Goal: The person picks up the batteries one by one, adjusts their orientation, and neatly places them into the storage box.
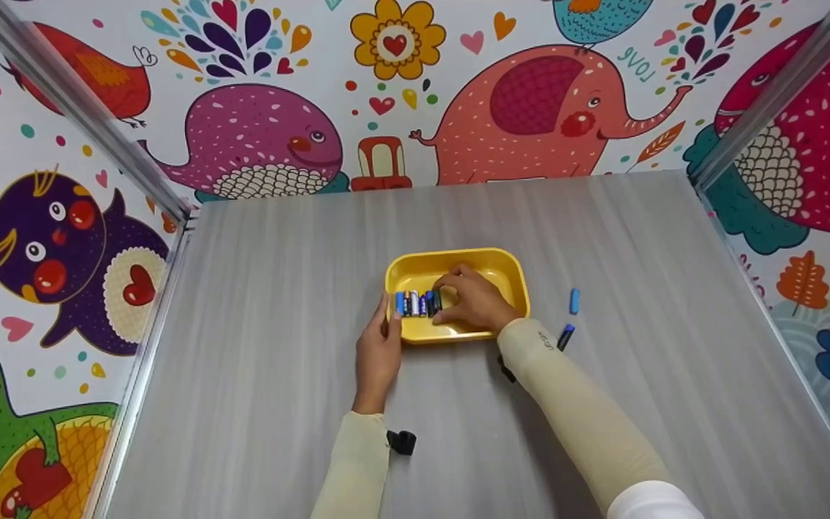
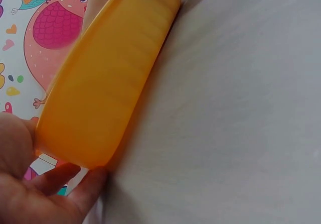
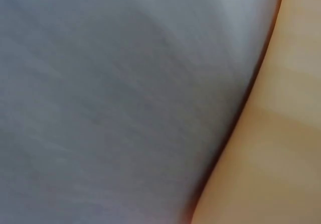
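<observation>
A yellow tray (image 1: 415,333) lies on the table with a row of small batteries (image 1: 415,303) side by side in its left half. My left hand (image 1: 377,353) holds the tray's left end, thumb at the rim and fingers against the outer wall, as the left wrist view also shows. Inside the tray, my right hand (image 1: 476,299) pinches a dark battery (image 1: 437,301) at the right end of the row, between thumb and fingers. The right wrist view shows only the tray's outer wall (image 3: 271,148) and the table, not the hand.
Right of the tray, a light blue battery (image 1: 574,301) lies on the grey table (image 1: 278,303). Nearer me is a dark cylinder with a blue end (image 1: 566,337), partly hidden by my right sleeve. Walls with cartoon animals and metal posts (image 1: 768,101) border the table.
</observation>
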`<state>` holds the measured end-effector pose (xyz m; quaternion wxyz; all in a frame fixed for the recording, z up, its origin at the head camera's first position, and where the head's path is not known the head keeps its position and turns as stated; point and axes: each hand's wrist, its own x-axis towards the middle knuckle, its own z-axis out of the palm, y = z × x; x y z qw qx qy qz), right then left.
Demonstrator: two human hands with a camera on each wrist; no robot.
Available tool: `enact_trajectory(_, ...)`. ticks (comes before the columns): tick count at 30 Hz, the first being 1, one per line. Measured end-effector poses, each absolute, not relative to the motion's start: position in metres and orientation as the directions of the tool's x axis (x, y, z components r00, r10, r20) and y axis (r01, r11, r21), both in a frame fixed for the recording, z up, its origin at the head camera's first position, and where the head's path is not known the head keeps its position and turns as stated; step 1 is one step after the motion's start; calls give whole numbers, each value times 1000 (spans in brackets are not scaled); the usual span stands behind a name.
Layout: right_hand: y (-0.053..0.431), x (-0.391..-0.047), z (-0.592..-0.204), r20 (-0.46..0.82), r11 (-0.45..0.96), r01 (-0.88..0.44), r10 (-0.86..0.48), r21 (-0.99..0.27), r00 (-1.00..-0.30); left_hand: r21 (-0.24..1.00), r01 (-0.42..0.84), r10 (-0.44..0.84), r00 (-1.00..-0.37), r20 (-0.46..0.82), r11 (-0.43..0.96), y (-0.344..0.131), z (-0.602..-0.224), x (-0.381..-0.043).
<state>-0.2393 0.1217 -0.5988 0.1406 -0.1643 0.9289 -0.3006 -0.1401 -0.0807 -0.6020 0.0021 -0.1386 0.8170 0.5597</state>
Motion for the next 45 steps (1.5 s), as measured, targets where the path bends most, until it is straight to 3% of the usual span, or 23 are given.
enact_trajectory(26,122,-240,-594,-126,724,-208,-378,-658,-917,922,-210,-229,-964,-139,326,-82,-604,-140)
enact_trajectory(38,133,-242,-582,-163,627,-81,-322,-774,-933,910,-252,-231,-956,-182,329,-80,-605,-141)
enact_trajectory(45,155,-234,-554,-14,577,-153,-274,-802,-961,911,-251,-237,-955,-178,326,-80,-605,-141)
